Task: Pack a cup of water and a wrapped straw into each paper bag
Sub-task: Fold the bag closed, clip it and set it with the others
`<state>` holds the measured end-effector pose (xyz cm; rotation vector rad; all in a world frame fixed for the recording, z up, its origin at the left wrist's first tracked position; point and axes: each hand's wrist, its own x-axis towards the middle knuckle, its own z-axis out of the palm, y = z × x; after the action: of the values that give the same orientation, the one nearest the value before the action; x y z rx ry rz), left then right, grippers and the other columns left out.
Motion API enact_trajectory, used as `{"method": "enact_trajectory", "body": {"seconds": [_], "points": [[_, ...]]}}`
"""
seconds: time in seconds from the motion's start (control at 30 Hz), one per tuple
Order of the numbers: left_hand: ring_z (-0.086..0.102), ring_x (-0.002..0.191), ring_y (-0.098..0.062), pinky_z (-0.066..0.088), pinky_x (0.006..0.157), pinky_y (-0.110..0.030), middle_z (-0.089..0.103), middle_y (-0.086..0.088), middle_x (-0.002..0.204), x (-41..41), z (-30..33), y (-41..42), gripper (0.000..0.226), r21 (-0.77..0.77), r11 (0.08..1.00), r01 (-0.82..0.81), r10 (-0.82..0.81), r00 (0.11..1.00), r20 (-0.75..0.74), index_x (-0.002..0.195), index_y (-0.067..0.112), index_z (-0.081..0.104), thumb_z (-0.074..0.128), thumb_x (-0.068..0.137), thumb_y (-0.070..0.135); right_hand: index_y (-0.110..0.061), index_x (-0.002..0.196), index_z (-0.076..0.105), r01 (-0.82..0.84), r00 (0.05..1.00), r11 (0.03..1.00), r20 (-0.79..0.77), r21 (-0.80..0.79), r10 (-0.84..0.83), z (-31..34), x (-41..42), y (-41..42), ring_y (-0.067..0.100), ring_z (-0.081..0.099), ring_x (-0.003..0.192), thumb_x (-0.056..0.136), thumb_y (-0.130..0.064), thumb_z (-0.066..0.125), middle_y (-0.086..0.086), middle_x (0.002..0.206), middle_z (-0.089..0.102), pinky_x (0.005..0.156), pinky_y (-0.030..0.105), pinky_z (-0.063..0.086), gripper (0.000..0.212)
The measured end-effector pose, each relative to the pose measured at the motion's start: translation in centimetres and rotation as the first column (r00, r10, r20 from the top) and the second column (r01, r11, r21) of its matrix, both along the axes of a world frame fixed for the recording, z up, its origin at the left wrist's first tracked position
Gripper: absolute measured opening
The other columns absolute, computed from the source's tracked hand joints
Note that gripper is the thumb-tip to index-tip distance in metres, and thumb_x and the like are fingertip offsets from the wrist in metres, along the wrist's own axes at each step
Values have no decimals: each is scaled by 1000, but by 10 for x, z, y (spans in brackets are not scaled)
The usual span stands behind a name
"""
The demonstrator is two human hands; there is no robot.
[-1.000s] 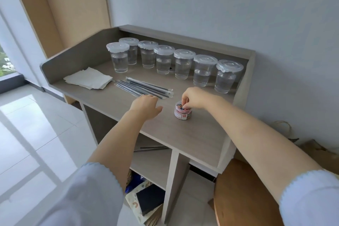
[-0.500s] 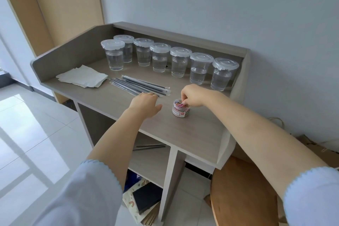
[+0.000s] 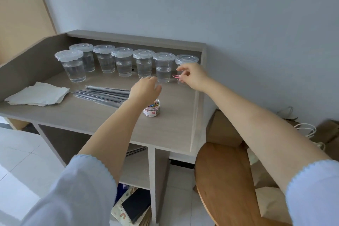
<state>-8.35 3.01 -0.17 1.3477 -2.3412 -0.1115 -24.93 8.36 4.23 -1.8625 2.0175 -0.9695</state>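
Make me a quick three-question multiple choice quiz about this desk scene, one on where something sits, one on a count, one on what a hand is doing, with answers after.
1. Where do the wrapped straws lie?
A. between the napkins and the small jar of paper clips
B. behind the cups
C. on the floor

2. How many lidded cups of water stand on the desk?
A. four
B. seven
C. ten

3. What is the right hand doing?
A. resting flat on the desk
B. gripping a cup
C. pinching a pink paper clip

Answers:
1. A, the straws sit right of the napkins and left of the jar.
2. B, seven lids show in the row.
3. C, the clip is held in its fingers in front of the cups, above the desk.
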Motion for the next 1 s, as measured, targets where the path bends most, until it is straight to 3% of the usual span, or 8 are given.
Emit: {"method": "enact_trajectory", "body": {"seconds": [0.13, 0.27, 0.5, 0.6, 0.73, 0.8, 0.87, 1.0], "points": [[54, 103, -33, 41, 76, -36, 59, -13, 111, -59, 27, 19, 34, -50, 989, 140, -145, 983, -111, 105, 1, 57, 38, 100, 28, 6, 118, 60, 148, 961, 986, 247, -71, -127, 9, -39, 35, 18, 60, 77, 94, 4, 47, 21, 98, 66, 70, 14, 47, 27], [51, 108, -34, 40, 79, -36, 57, -14, 113, -118, 34, 52, 33, -55, 959, 279, -282, 957, -70, 107, -1, 56, 39, 100, 26, 4, 112, 64, 338, 868, 938, 411, -76, -279, 5, -88, 81, 20, 59, 87, 96, -1, 49, 19, 97, 65, 83, 34, 52, 23], [48, 119, -30, 42, 89, -39, 52, -14, 130, -236, 12, 140, 43, 44, 870, 491, -493, 869, 38, 129, 3, 49, 33, 102, 33, -2, 111, 66, 609, 711, 790, 396, 67, -581, -37, -196, 217, 23, 64, 96, 94, -6, 55, 12, 106, 67, 90, 35, 53, 21], [48, 120, -31, 42, 92, -40, 51, -14, 131, -292, -7, 192, 43, 112, 810, 575, -583, 811, 53, 129, 3, 49, 34, 102, 34, 0, 109, 67, 689, 603, 716, 461, 111, -651, -56, -237, 286, 18, 63, 90, 91, -6, 62, 16, 108, 67, 84, 30, 54, 20], [49, 115, -30, 40, 87, -37, 57, -13, 121, -361, -32, 259, 40, 146, 714, 685, -699, 711, 84, 120, 5, 55, 36, 101, 35, -6, 99, 70, 795, 470, 583, 437, 168, -767, -74, -281, 373, 23, 66, 94, 87, -19, 68, 9, 96, 69, 92, 39, 53, 17], [50, 114, -29, 40, 85, -35, 57, -12, 122, -391, -46, 287, 39, 165, 659, 734, -750, 655, 85, 120, 6, 56, 36, 101, 34, -3, 103, 68, 821, 424, 539, 432, 187, -796, -81, -299, 414, 24, 67, 95, 89, -16, 65, 12, 102, 69, 87, 30, 54, 19], [48, 117, -28, 40, 87, -36, 55, -12, 127, -417, -58, 315, 42, 203, 619, 759, -784, 614, 94, 125, 7, 53, 35, 101, 36, 0, 115, 63, 839, 383, 505, 440, 201, -812, -88, -316, 450, 25, 66, 97, 93, -10, 59, 14, 111, 65, 69, 12, 52, 25], [48, 120, -25, 40, 96, -35, 54, -9, 129, -463, -76, 364, 42, 236, 569, 788, -822, 557, 122, 129, 9, 51, 36, 101, 37, -8, 110, 65, 887, 285, 402, 416, 227, -864, -105, -353, 501, 14, 62, 80, 95, -8, 54, 12, 110, 66, 65, 12, 46, 18]]}}
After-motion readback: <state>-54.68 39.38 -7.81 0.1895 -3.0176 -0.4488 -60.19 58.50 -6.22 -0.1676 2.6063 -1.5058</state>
